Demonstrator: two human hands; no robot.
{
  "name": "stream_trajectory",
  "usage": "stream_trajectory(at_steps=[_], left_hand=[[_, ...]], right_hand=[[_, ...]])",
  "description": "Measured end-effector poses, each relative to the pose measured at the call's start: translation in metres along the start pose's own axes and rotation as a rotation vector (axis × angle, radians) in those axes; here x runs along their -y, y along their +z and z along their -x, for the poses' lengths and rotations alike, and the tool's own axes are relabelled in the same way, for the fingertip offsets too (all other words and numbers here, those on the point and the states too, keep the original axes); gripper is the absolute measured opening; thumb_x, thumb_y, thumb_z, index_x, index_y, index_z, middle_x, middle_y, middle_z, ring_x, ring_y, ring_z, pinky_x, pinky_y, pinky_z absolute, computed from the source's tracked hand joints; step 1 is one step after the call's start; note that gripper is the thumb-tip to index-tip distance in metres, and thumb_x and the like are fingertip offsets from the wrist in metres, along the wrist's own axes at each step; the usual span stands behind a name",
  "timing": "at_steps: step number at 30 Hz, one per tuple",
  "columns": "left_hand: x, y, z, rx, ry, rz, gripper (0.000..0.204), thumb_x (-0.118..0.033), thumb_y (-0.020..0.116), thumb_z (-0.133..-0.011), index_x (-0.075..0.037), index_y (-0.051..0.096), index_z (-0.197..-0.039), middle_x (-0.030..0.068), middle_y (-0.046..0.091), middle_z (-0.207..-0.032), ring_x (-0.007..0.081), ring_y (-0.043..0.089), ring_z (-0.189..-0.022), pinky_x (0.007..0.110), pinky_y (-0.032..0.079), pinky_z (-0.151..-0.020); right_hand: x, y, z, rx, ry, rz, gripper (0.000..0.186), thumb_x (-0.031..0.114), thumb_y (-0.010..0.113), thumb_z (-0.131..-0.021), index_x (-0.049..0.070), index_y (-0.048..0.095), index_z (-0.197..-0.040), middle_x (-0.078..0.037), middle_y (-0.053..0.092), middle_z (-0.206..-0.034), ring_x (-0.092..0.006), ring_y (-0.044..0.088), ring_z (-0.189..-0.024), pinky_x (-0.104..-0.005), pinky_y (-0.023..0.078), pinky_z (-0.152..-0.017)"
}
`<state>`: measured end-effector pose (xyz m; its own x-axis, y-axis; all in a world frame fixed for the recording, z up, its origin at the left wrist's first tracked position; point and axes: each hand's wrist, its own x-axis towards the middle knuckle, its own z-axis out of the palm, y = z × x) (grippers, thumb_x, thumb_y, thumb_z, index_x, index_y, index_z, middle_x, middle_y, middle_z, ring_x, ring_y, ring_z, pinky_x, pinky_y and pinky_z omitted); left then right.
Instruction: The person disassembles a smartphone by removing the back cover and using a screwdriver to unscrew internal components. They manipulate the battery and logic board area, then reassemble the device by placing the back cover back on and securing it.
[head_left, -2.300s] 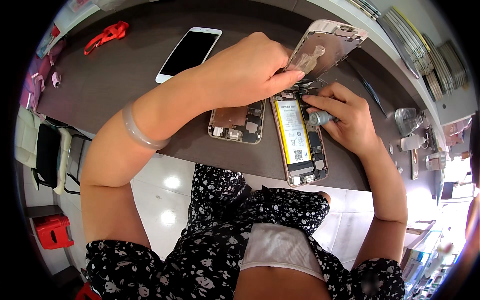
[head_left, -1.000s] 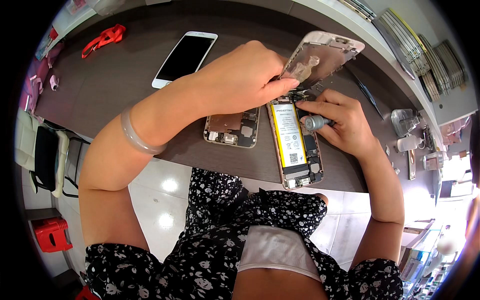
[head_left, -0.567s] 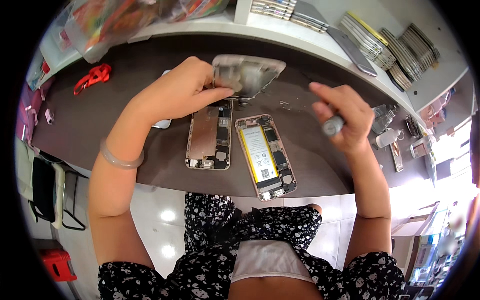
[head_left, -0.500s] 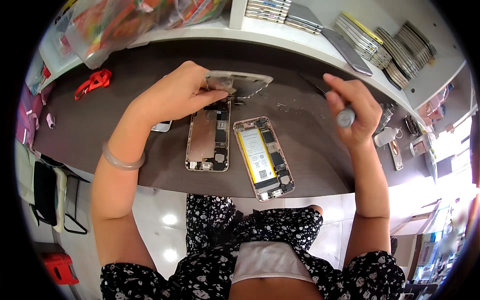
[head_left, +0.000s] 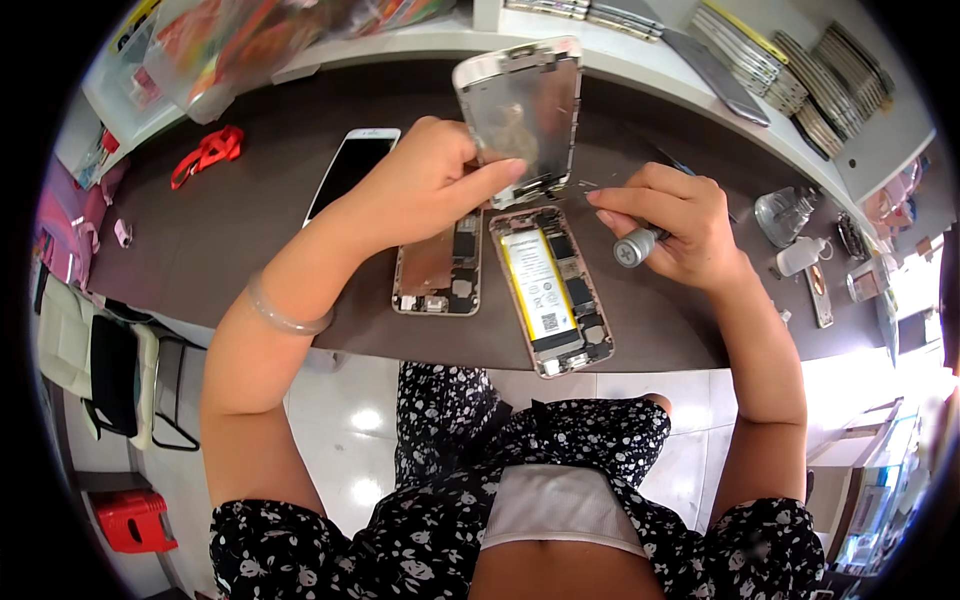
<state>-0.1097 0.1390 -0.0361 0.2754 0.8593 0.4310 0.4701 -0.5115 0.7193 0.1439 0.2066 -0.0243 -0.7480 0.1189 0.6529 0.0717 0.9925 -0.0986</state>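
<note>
My left hand (head_left: 440, 185) is closed on the lower edge of a detached phone screen (head_left: 545, 105), tilted up so that its silvery inner side shows. Below it lie two opened phone bodies. One phone body (head_left: 428, 265) has a bare copper-coloured bay, its top partly hidden by my wrist; the other, pinkish phone body (head_left: 597, 330) holds a white-and-yellow battery (head_left: 540, 285). My right hand (head_left: 695, 215), right of the screen, is closed round a screwdriver (head_left: 632, 249), its grey handle end toward me. Whether the thumb and forefinger pinch anything small is unclear.
A white phone (head_left: 350, 168) with a dark screen lies behind my left forearm. A red strap (head_left: 208, 155) is at the left. A glass jar (head_left: 783, 215) and a white squeeze bottle (head_left: 800, 257) stand at the right. Stacked phones (head_left: 745, 65) fill the back shelf.
The phone screen has tipped up from nearly flat to steep. My right hand has come left, closer to the screen. The head view has shifted, and more of the white phone shows.
</note>
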Motion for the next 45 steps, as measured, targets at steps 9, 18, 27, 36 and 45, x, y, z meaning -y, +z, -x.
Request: stream_trajectory(at_steps=[9, 18, 27, 36, 45], left_hand=[[0.001, 0.009, 0.004, 0.12, 0.006, -0.21, 0.021, -0.015, 0.059, -0.091, 0.004, 0.065, -0.087, 0.0109, 0.055, -0.059, 0.015, 0.043, -0.05, 0.029, 0.038, -0.05], [0.002, 0.009, 0.003, 0.105, 0.047, -0.25, 0.024, -0.019, 0.058, -0.091, 0.004, 0.065, -0.089, 0.0168, 0.058, -0.062, 0.0254, 0.048, -0.05, 0.032, 0.04, -0.05], [0.001, 0.008, 0.003, 0.1, 0.043, -0.248, 0.025, -0.02, 0.059, -0.091, 0.004, 0.065, -0.086, 0.0176, 0.056, -0.061, 0.025, 0.047, -0.047, 0.032, 0.038, -0.048], [-0.001, 0.01, 0.004, 0.055, 0.015, -0.227, 0.025, -0.02, 0.06, -0.091, 0.004, 0.065, -0.083, 0.0143, 0.052, -0.055, 0.0199, 0.041, -0.045, 0.031, 0.036, -0.046], [-0.001, 0.007, 0.005, 0.042, 0.05, -0.231, 0.025, -0.02, 0.059, -0.091, 0.003, 0.065, -0.083, 0.0122, 0.05, -0.054, 0.0176, 0.039, -0.046, 0.03, 0.035, -0.046]], right_hand=[[-0.008, 0.018, 0.007, 0.238, 0.073, -0.068, 0.036, -0.002, 0.065, -0.063, 0.008, 0.07, -0.097, -0.006, 0.063, -0.079, -0.0237, 0.061, -0.063, -0.0324, 0.05, -0.054], [-0.006, 0.022, 0.008, 0.255, 0.115, -0.074, 0.036, 0.001, 0.068, -0.063, 0.008, 0.071, -0.099, -0.007, 0.061, -0.077, -0.0254, 0.06, -0.062, -0.0343, 0.049, -0.055], [-0.005, 0.024, 0.008, 0.312, 0.156, -0.067, 0.034, 0.003, 0.068, -0.066, 0.009, 0.071, -0.099, -0.008, 0.058, -0.072, -0.0267, 0.058, -0.06, -0.0357, 0.048, -0.055], [-0.006, 0.026, 0.009, 0.325, 0.173, -0.073, 0.036, 0.004, 0.068, -0.067, 0.01, 0.07, -0.102, -0.008, 0.057, -0.07, -0.0271, 0.057, -0.059, -0.0369, 0.046, -0.054], [-0.004, 0.026, 0.008, 0.317, 0.161, -0.079, 0.035, 0.004, 0.068, -0.068, 0.009, 0.069, -0.102, -0.008, 0.058, -0.07, -0.0267, 0.058, -0.06, -0.0363, 0.047, -0.054]])
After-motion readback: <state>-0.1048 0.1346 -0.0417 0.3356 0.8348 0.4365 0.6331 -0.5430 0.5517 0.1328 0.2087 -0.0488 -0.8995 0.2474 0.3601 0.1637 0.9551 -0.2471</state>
